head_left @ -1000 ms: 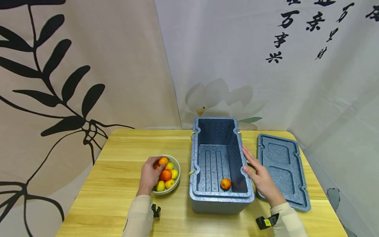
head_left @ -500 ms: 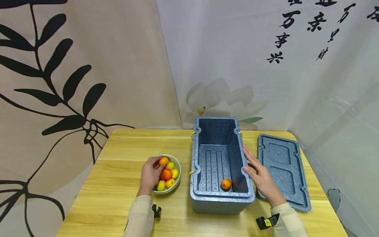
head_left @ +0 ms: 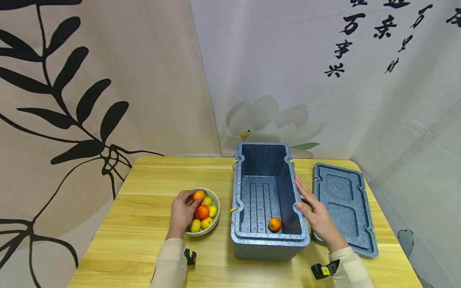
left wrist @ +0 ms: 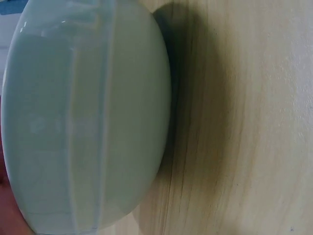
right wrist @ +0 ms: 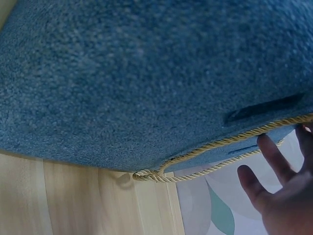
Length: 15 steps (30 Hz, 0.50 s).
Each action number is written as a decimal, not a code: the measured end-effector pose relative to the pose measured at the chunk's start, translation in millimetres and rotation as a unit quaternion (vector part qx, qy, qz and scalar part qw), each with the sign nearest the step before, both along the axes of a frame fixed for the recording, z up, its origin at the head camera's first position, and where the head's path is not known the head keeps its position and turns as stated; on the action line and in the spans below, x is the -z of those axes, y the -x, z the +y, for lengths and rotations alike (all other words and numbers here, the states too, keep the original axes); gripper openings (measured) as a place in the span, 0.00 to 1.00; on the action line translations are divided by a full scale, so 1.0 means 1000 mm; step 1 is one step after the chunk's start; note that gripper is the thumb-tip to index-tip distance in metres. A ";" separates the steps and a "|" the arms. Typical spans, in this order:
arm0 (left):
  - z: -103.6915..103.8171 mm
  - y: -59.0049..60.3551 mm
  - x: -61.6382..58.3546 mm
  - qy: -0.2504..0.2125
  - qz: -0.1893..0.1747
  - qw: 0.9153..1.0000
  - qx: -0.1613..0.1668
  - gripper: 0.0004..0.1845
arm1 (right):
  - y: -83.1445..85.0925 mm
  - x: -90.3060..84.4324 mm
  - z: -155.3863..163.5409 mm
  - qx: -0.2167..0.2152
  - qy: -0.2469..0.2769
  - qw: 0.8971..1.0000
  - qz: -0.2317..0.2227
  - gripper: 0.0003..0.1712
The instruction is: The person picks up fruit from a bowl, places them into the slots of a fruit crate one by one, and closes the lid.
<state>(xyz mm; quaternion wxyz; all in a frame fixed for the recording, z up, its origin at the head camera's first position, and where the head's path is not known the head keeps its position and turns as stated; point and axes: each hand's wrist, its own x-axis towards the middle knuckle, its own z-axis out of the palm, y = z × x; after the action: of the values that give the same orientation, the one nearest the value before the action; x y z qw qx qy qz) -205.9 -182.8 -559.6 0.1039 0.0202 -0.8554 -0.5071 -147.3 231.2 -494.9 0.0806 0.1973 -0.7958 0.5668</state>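
Observation:
My left hand reaches over the near-left rim of a pale bowl of fruit, its fingers and thumb about an orange at the top. Beside that lie a redder orange fruit and several yellow ones. The bowl's glazed outer wall fills much of the left wrist view. My right hand rests along the right side of a blue-grey foam box, thumb at the rim; its fingers are extended by the yellow rope in the right wrist view. One orange fruit lies inside the box.
A matching foam lid lies flat right of the box, partly behind my right hand. Yellow rope runs along the box's side. The wooden table ends at a printed cloth backdrop.
The scene shifts very slightly in the head view between the first frame and the later ones. Both hands, the bowl and the box hold their places.

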 end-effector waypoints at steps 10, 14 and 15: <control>-0.001 -0.002 -0.005 -0.059 0.009 0.998 -0.009 0.16 | 0.001 0.003 0.001 -0.005 0.007 1.000 0.001 0.35; -0.001 -0.002 -0.009 -0.073 0.016 0.997 -0.011 0.17 | 0.001 0.003 0.001 -0.003 0.004 1.000 0.002 0.34; -0.001 -0.002 -0.010 -0.075 0.019 0.997 -0.010 0.17 | 0.001 0.003 0.001 -0.003 0.004 1.000 0.001 0.34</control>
<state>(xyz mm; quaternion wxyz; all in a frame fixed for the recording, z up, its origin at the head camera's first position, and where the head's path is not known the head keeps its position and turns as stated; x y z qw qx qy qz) -204.1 -183.8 -549.2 0.1236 0.0265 -0.8126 -0.5690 -148.0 232.1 -498.0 0.0809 0.1999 -0.7931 0.5696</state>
